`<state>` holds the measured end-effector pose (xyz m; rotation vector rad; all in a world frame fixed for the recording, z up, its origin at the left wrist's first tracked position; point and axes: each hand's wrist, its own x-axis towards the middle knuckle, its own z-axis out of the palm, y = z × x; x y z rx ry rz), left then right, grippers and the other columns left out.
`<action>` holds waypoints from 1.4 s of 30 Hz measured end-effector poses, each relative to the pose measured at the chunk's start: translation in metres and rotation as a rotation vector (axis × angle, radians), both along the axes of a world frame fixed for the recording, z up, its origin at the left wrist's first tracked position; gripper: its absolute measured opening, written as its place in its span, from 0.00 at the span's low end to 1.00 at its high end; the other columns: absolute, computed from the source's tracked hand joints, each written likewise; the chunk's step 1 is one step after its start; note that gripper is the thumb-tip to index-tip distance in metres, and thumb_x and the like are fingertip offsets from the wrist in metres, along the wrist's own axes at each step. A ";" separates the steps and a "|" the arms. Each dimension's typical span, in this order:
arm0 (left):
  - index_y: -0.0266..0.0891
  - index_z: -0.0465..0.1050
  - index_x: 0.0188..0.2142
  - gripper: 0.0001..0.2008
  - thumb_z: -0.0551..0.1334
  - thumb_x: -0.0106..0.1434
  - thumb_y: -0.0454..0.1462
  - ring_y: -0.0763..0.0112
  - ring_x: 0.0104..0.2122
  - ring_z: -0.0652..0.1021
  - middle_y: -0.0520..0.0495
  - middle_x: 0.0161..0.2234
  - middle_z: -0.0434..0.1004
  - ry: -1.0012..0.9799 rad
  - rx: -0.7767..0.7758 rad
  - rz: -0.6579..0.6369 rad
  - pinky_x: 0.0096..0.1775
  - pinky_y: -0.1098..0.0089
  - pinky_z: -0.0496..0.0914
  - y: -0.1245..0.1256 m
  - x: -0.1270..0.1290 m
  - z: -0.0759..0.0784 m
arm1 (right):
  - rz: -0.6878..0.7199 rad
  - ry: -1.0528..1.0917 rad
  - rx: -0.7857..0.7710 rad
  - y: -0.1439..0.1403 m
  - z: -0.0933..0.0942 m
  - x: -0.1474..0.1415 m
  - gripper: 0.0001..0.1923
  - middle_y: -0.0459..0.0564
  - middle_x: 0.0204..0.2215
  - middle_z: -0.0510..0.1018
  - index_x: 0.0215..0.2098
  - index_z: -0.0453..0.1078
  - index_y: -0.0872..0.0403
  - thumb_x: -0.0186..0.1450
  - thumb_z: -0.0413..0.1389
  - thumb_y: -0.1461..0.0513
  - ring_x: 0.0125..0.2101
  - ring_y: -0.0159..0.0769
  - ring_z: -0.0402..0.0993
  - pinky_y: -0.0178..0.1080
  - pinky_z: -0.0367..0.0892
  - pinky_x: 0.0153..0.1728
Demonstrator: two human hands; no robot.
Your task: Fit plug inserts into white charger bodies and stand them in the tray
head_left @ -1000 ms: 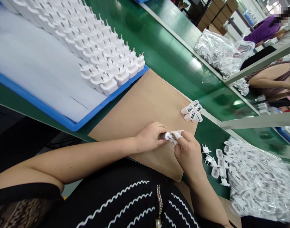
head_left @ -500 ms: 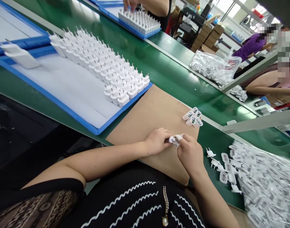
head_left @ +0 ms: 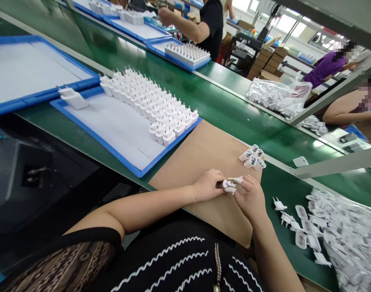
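My left hand (head_left: 208,185) grips a small white plug charger (head_left: 226,183) above the cardboard sheet (head_left: 191,162); fingers hide much of it. From the other side, my right hand (head_left: 250,197) pinches the charger's end, white covers on its fingertips. Just beyond the hands, several open white charger housings (head_left: 252,157) stand in a cluster on the cardboard, parts showing inside them. To the right lie loose white plug caps (head_left: 307,227), some with their pins showing.
A blue-rimmed tray (head_left: 129,168) at left holds rows of upright white plug chargers (head_left: 155,99). At right a clear bag (head_left: 355,231) spills plug caps. A metal bar (head_left: 334,160) crosses the green bench (head_left: 224,95). Co-workers sit or stand across it.
The view has shifted, so the scene sits further right and lower. My right fingers have spread a little around the charger's end. Across the bench, a co-worker's arm has lifted from the plug tray.
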<state>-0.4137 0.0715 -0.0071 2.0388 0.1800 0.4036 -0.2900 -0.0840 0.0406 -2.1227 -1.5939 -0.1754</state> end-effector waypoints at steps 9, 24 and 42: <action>0.42 0.73 0.62 0.27 0.66 0.63 0.33 0.56 0.49 0.81 0.41 0.51 0.82 -0.064 0.129 0.000 0.55 0.53 0.75 -0.011 -0.010 0.001 | -0.207 0.122 0.145 -0.005 -0.023 -0.022 0.12 0.51 0.34 0.77 0.39 0.76 0.52 0.57 0.58 0.67 0.37 0.45 0.75 0.46 0.72 0.42; 0.43 0.81 0.48 0.13 0.64 0.67 0.40 0.60 0.39 0.83 0.43 0.44 0.85 -0.061 0.133 -0.003 0.42 0.61 0.80 0.000 -0.025 0.008 | -0.247 0.348 0.252 -0.035 -0.027 -0.018 0.32 0.57 0.57 0.78 0.64 0.67 0.47 0.63 0.64 0.60 0.57 0.50 0.74 0.53 0.69 0.58; 0.33 0.78 0.47 0.20 0.62 0.59 0.42 0.55 0.44 0.80 0.40 0.43 0.83 0.200 0.042 1.066 0.54 0.59 0.73 0.226 -0.138 0.032 | -0.650 -0.004 0.136 -0.126 -0.039 0.067 0.27 0.62 0.48 0.74 0.50 0.78 0.56 0.64 0.53 0.46 0.42 0.53 0.76 0.56 0.73 0.45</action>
